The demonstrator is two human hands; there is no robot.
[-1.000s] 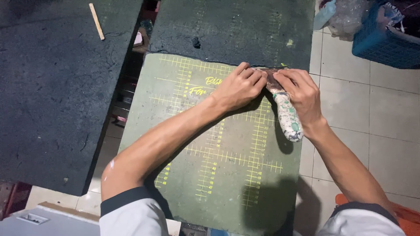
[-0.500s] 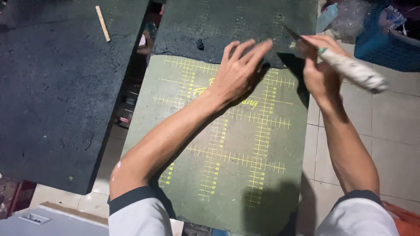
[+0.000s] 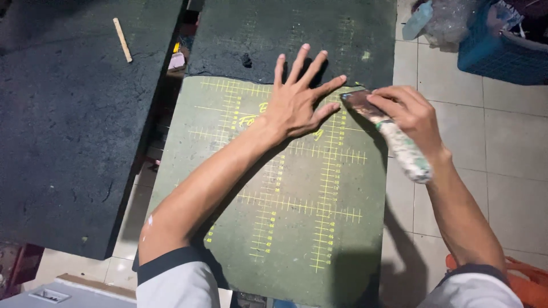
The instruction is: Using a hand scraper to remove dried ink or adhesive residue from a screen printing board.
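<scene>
The left hand (image 3: pixel 295 102) lies flat with fingers spread wide on the green cutting mat with yellow grid lines (image 3: pixel 285 228), near its far edge. Just beside it, at the mat's far right corner, the right hand (image 3: pixel 412 117) grips a knife with a white tape-wrapped handle (image 3: pixel 399 145). The handle is grimy and juts back past the wrist. The dark blade is partly hidden under the fingers, and its tip is hard to make out.
</scene>
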